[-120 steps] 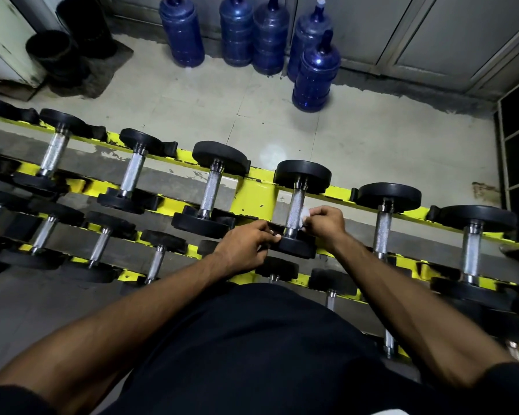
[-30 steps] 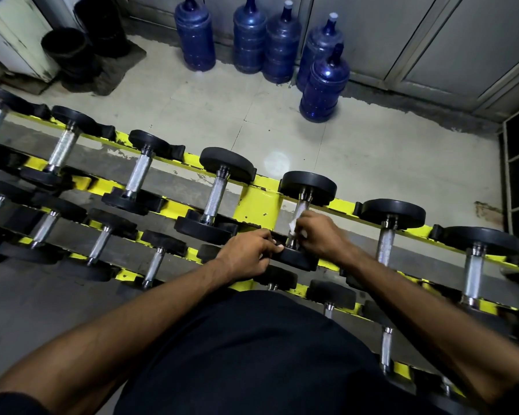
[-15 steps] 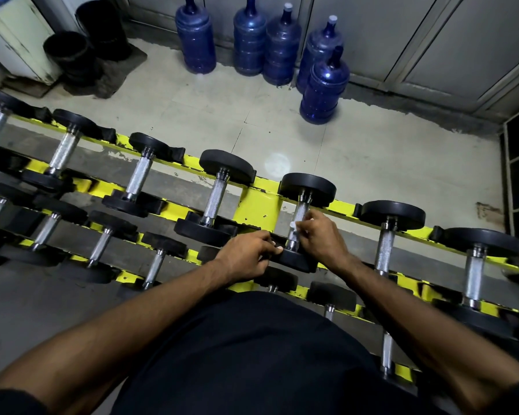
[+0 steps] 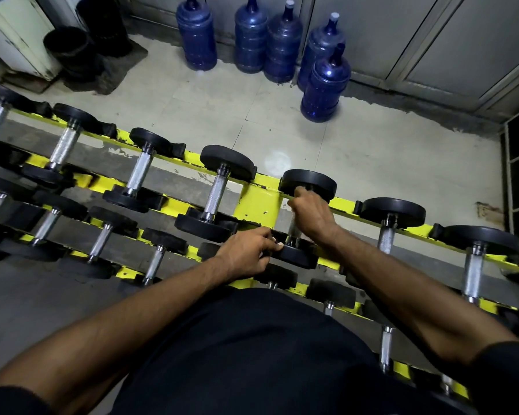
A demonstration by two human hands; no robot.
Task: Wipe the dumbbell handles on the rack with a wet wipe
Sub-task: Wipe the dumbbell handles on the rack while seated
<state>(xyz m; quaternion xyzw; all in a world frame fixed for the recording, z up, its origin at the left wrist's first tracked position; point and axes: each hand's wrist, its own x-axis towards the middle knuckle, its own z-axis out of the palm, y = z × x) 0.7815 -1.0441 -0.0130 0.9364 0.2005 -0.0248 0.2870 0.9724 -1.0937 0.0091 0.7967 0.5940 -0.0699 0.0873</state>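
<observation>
Right hand (image 4: 312, 212) is now sitting at the far end of the handle (image 4: 293, 233), hard up against the far head (image 4: 309, 184); half a second back it was nearer mid-handle, so the stroke is running away from me; left hand (image 4: 244, 253) is holding the same spot as before. Right-hand fingers are curling round the handle; I'm not seeing the wet wipe here, I'm guessing it's trapped under the palm, can't confirm. Left hand is gripping the near head (image 4: 297, 256), fingers hooked over its rim, steadying the dumbbell (image 4: 294, 238) in the top row of the yellow rack (image 4: 258, 202); left neighbour (image 4: 215, 194) and right neighbour (image 4: 385, 235) are sitting well apart from it.

Risks I'm watching: the right hand is running out of travel at the far head, so pushing further is likely bunching the wipe there; the steel is looking knurled, so dragging hard is risking a tear and shreds left behind; if the left hand is easing off during the pull-back, the dumbbell is likely rocking in its cradle and pinching fingers at the near head. Handle is lying directly under the right palm; a bare stretch is showing just near of it, between both hands.
</observation>
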